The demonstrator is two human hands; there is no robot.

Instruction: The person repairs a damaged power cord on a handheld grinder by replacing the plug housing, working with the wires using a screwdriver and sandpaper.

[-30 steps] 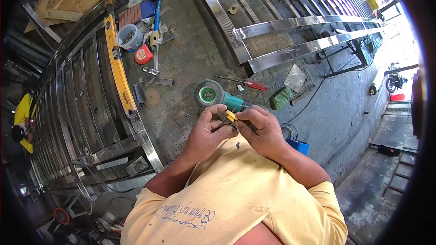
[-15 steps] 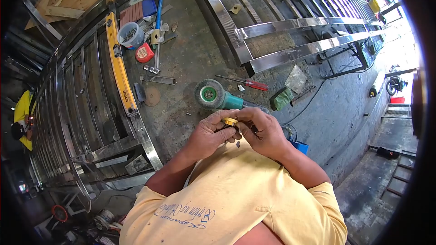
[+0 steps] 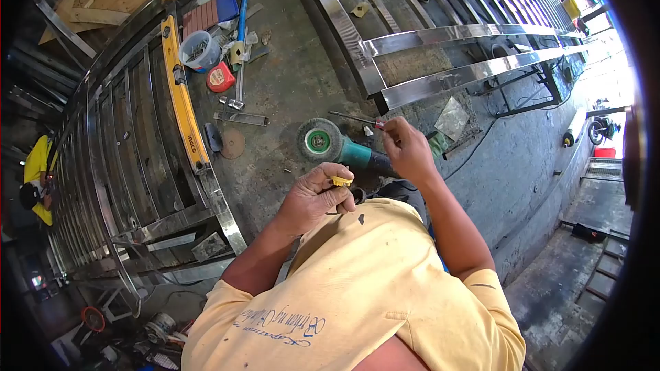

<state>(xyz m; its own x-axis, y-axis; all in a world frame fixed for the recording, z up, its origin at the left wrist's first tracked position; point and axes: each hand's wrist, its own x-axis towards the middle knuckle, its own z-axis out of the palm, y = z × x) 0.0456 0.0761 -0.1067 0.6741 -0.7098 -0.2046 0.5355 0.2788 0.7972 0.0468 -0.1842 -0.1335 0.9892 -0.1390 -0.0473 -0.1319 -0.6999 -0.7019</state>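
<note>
Pinched between the thumb and fingers of my left hand (image 3: 313, 199) is a small yellow ridged piece (image 3: 341, 181), partly hidden by the fingers. My right hand (image 3: 408, 148) is at a screwdriver (image 3: 354, 117) lying on the floor, its fingers closed over the red handle and covering most of it. The screwdriver's thin shaft points left. Between the two hands lies a green angle grinder (image 3: 354, 155) with a round disc (image 3: 318, 140) facing up.
A yellow spirit level (image 3: 180, 96) rests along a metal frame (image 3: 227, 223) at left. Nearby are a red tape measure (image 3: 220, 77) and a bucket (image 3: 199, 51). Another metal frame (image 3: 447, 82) stands at upper right. A person in yellow (image 3: 38, 165) is at far left.
My right hand has left the yellow piece and moved forward and right to the screwdriver, closing on its handle. My left hand keeps the yellow piece, slightly further left.
</note>
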